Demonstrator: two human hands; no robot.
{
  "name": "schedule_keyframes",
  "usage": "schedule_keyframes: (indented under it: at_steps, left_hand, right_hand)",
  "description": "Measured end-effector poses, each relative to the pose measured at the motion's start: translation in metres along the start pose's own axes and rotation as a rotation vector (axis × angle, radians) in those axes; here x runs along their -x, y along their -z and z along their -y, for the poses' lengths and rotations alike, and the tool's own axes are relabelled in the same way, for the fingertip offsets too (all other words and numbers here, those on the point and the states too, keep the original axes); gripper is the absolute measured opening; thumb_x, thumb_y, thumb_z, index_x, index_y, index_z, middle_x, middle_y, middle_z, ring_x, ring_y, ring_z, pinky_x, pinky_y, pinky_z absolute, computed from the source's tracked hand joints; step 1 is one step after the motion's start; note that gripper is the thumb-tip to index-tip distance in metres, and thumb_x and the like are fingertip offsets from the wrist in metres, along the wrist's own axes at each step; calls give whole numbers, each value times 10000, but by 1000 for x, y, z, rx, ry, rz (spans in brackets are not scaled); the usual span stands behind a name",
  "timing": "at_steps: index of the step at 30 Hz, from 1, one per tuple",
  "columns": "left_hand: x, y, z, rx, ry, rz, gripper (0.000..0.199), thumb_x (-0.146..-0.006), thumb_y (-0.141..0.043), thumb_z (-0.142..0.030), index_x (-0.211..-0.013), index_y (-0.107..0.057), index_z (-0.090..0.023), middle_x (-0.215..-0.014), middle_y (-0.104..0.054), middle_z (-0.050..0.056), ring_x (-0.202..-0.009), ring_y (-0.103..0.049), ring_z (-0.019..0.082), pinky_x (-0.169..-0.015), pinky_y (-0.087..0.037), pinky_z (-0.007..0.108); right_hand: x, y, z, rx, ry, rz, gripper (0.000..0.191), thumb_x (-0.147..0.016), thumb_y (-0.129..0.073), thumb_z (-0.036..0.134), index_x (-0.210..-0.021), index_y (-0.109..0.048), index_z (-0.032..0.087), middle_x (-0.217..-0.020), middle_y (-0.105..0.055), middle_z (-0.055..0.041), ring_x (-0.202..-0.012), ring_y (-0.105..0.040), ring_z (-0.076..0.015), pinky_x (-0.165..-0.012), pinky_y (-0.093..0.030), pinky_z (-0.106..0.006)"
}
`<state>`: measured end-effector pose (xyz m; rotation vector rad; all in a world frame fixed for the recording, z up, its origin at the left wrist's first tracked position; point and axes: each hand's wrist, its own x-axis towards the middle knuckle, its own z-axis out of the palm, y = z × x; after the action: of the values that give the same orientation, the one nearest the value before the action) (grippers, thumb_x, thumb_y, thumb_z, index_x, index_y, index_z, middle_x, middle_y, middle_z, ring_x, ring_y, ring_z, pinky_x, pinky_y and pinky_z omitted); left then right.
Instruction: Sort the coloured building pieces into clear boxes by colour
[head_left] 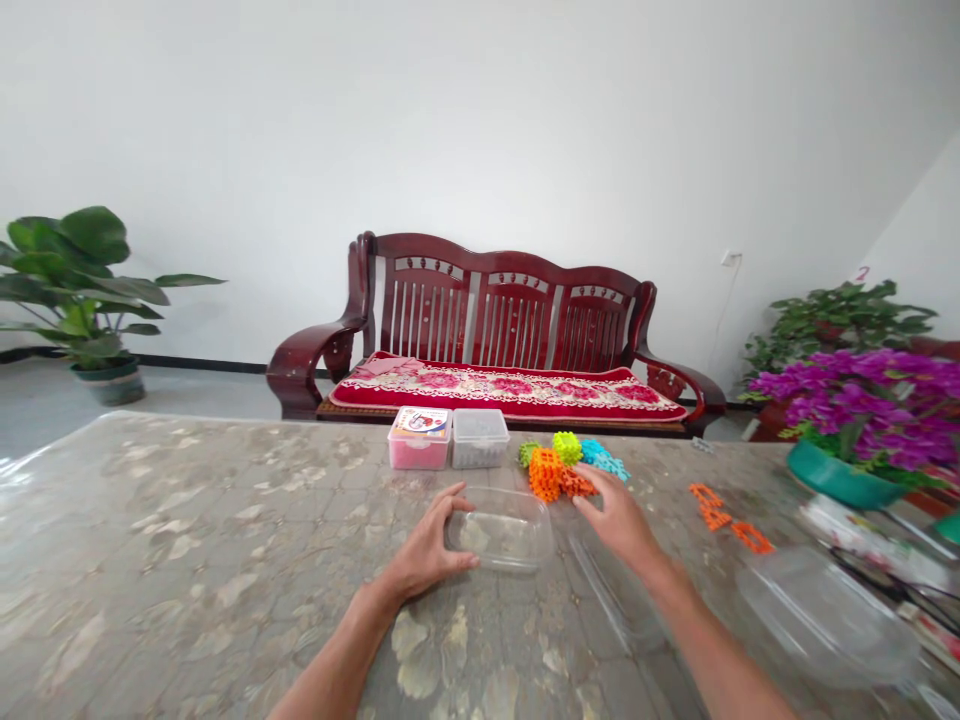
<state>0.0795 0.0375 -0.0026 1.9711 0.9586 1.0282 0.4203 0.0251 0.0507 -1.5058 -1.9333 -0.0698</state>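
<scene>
My left hand [433,548] is wrapped round the left end of a clear plastic container [517,562], thumb at the near side and fingers at the far side. The container sits on the table and looks bare inside. To its right, my right hand [616,512] is open, thumb and fingers apart, at the orange plastic building pieces [546,474]. Its fingertips overlap the pile's right edge; whether they touch is unclear. Beside the orange ones lie yellow-green pieces [567,447] and blue pieces [604,458].
A lidded box with pink contents [418,453] and a lidded box with grey contents [480,452] stand behind. Loose orange pieces [751,537], a clear lid-like tray [829,615] and a purple flower pot [844,475] are at right. A wooden bench [514,310] stands beyond the table.
</scene>
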Motion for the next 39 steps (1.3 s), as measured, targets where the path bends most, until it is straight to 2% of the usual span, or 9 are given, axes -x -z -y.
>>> schedule_keyframes:
  at_steps: [5,9,13,20,25,28,31,35,39]
  left_hand:
    - [0,-1,-1,-20,3,1,607,-656,-837,-490,-1129,-606,-189,-1488,-433,188,-1374,-432,370,-1134,-355,508]
    - [1,-2,2,-13,-8,19,678,-613,-871,-504,-1142,-593,-184,-1545,-355,203,-1413,-372,391,-1141,-341,524]
    - [0,-2,0,27,15,29,644,-626,-864,-480,-1127,-591,-181,-1551,-348,205,-1408,-383,388,-1150,-321,525]
    - [-1,-2,-3,70,27,9,643,-586,-879,-449,-1097,-604,-174,-1506,-403,196,-1386,-398,389,-1153,-307,515]
    - [-1,-4,-2,100,-4,-5,796,-579,-887,-453,-1250,-555,-186,-1454,-449,171,-1366,-414,379,-1156,-311,518]
    - [-1,-6,-1,169,-12,-6,937,-593,-883,-485,-1372,-457,-189,-1419,-471,160,-1340,-450,362,-1146,-346,508]
    - [0,-7,0,210,4,-4,1018,-585,-887,-508,-1423,-401,-194,-1405,-481,154,-1314,-480,363,-1132,-373,519]
    - [0,-8,0,235,13,-5,1054,-595,-883,-502,-1461,-362,-204,-1441,-447,168,-1340,-459,385,-1121,-386,533]
    - [0,-7,-1,222,15,5,1043,-614,-879,-440,-1479,-343,-211,-1465,-421,165,-1354,-451,382,-1118,-393,520]
  right_hand:
    - [-54,-16,-2,51,22,162,478,-785,-631,225,-1260,-636,174,-1313,-650,-122,-1225,-586,-266,-1093,-421,-465]
    - [-70,-19,2,122,18,248,536,-763,-674,256,-1286,-618,156,-1343,-630,-122,-1247,-564,-269,-1107,-396,-430]
    - [-75,-20,6,153,-11,273,501,-750,-687,267,-1242,-652,181,-1268,-677,-103,-1183,-601,-270,-1062,-422,-407]
    - [-75,-13,14,137,-83,232,504,-746,-678,281,-1239,-658,179,-1233,-694,-96,-1146,-605,-275,-1033,-429,-403]
    - [-57,-9,64,-45,-20,271,545,-682,-711,244,-1224,-657,212,-1215,-690,-79,-1127,-607,-267,-1023,-431,-411]
    - [-40,-18,99,-163,16,382,546,-669,-723,222,-1211,-655,227,-1187,-692,-66,-1070,-635,-240,-971,-464,-366]
    - [-27,-33,119,-214,9,448,527,-678,-721,218,-1201,-656,224,-1152,-695,-57,-1025,-648,-222,-913,-485,-328]
    - [-18,-48,124,-262,-11,479,559,-663,-738,223,-1215,-650,216,-1190,-688,-64,-1014,-660,-221,-885,-498,-320]
    - [-23,-43,106,-318,-67,429,415,-738,-666,205,-1151,-691,232,-1133,-726,-47,-968,-685,-202,-848,-519,-310]
